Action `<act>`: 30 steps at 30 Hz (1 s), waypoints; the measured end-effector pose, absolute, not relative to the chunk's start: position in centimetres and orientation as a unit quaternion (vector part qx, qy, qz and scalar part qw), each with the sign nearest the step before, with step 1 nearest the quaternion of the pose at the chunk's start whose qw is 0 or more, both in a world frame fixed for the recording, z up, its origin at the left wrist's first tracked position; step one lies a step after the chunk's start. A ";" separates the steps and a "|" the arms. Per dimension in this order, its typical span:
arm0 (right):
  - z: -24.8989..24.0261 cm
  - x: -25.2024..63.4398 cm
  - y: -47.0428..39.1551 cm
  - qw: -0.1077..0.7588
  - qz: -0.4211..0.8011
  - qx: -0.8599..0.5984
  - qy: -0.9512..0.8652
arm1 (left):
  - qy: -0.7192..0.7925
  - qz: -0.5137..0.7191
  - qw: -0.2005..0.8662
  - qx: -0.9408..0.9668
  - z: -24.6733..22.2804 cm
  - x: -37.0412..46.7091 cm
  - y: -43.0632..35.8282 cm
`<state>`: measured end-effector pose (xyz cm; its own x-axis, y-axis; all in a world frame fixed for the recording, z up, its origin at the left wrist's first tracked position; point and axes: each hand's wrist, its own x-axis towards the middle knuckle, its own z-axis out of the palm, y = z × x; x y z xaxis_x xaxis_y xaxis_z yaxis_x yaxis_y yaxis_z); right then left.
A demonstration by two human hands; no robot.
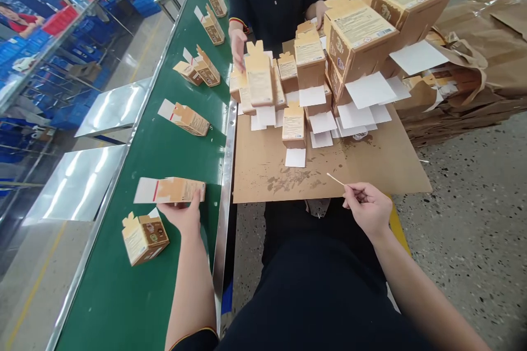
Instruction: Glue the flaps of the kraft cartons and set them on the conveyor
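Note:
My left hand [185,215] is closed around a small printed carton [177,190] over the green conveyor belt. The carton lies on its side, its white flap with a red strip pointing left. Just below it stands another brown and cream carton [144,237] with its top flaps up. Between the thumb and fingers of my right hand [368,208] is a thin cotton swab [335,178], tip pointing up and left. That hand hovers by the front edge of a cardboard sheet [370,170], which has dark wet-looking spots on it.
Several cartons with white flaps crowd the cardboard's far half; the nearest carton [293,127] stands apart. A co-worker [274,0] stands behind them, hands near the cartons. More cartons [189,119] dot the belt [107,296]. Brown paper sacks [477,66] are stacked at right.

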<state>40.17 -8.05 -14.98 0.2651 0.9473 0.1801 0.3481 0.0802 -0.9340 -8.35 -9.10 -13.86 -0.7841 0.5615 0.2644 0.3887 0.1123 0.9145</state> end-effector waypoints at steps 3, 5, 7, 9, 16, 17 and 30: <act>-14.9 40.0 -7.6 0.503 0.301 -0.609 -0.535 | 0.759 0.561 0.121 0.306 -14.5 -8.9 -9.9; -14.8 40.4 -7.5 0.498 0.299 -0.615 -0.533 | 0.770 0.551 0.130 0.295 -14.9 -8.5 -10.6; -14.6 41.2 -7.9 0.502 0.287 -0.627 -0.522 | 0.788 0.544 0.083 0.275 -15.1 -7.8 -11.6; -14.4 42.4 -8.5 0.508 0.273 -0.642 -0.505 | 0.791 0.542 -0.001 0.282 -15.0 -6.8 -12.3; -14.2 44.8 -9.1 0.527 0.251 -0.662 -0.471 | 0.683 0.581 0.241 0.371 -12.9 0.2 -3.0; -14.1 44.9 -8.6 0.528 0.249 -0.662 -0.471 | 0.676 0.552 0.328 0.362 -12.8 1.4 -0.5; -11.6 48.9 3.6 0.390 0.160 -0.678 -0.603 | 0.645 0.462 0.490 0.360 -14.2 4.6 -0.5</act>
